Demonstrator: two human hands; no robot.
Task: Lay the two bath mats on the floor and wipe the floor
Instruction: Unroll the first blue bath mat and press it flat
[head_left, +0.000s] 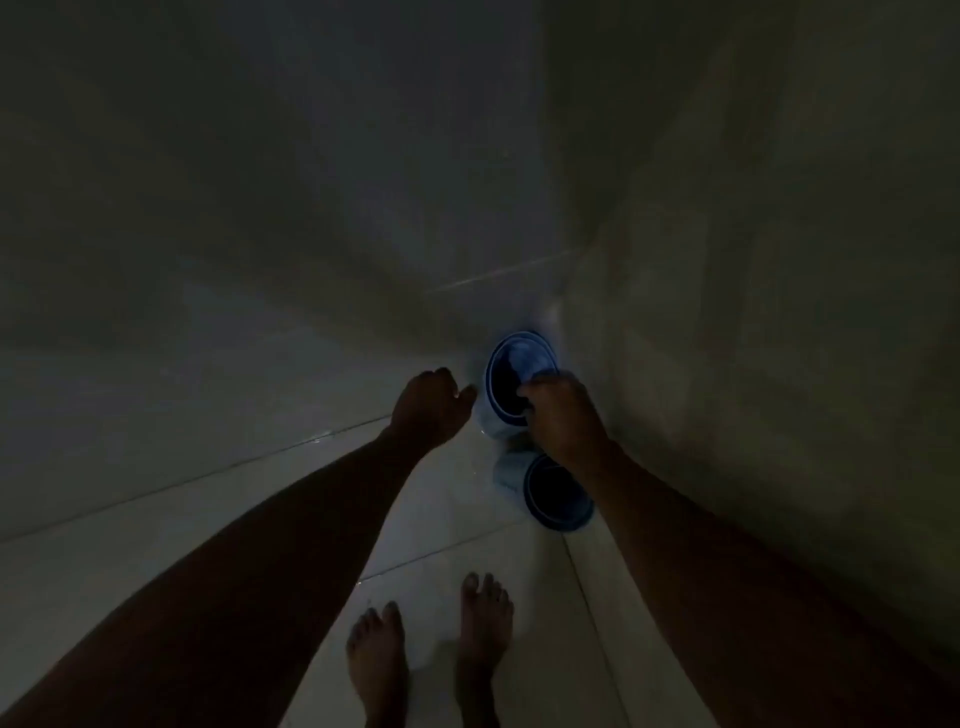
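In dim light the right hand (558, 415) grips the near rim of a blue slipper (519, 376) on the tiled floor (156, 561), it seems. A second slipper (556, 491) lies just below that grip; the left hand (428, 408) hangs loosely curled beside it, holding nothing.

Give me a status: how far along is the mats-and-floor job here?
Done: nothing visible; no bath mat lies on the tiled floor, and no wiping cloth shows. In hand: the right hand grips the rim of a blue slipper by the wall; a second blue slipper lies nearer the bare feet. The left hand hovers loosely curled, holding nothing. Left: both mats and the wipe. The picture is dim.
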